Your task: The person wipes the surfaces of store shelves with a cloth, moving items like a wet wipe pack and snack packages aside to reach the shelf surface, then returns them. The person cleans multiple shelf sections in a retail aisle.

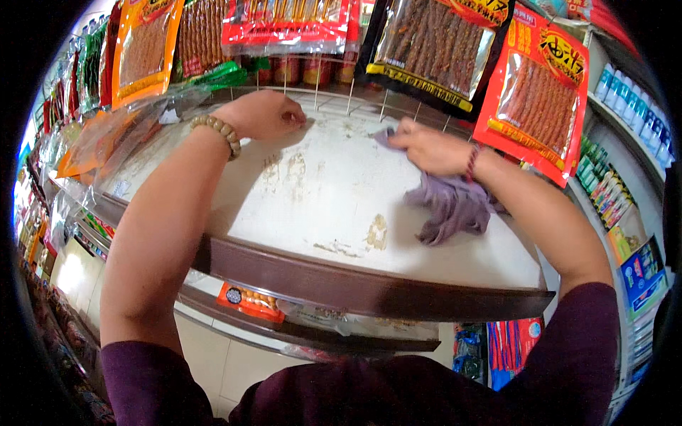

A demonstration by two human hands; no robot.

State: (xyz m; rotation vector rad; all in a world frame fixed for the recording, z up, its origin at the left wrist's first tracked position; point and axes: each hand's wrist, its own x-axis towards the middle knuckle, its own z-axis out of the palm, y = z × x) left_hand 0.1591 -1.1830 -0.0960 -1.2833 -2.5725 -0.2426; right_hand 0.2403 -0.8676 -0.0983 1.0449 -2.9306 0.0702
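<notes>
My right hand (435, 148) grips a crumpled greyish-purple cloth (455, 209). One end pokes out past the fingers onto the white shelf board (320, 192), and the bulk hangs below the wrist. Toward the shelf's back left, my left hand (264, 116) is closed with its fingers curled, low by the board; whatever it may hold is hidden. Brown stains and peeled patches (376, 233) mark the white surface between and in front of the hands. A beaded bracelet (217, 133) circles my left wrist, and a dark red cord (472, 162) my right.
Packaged snack sticks, including a black pack (440, 50) and a red pack (536, 99), hang along the wire rack (348, 103) behind. Clear plastic packaging (106, 153) lies at left. A brown strip (355, 280) edges the shelf's front. Lower shelves hold an orange packet (250, 302).
</notes>
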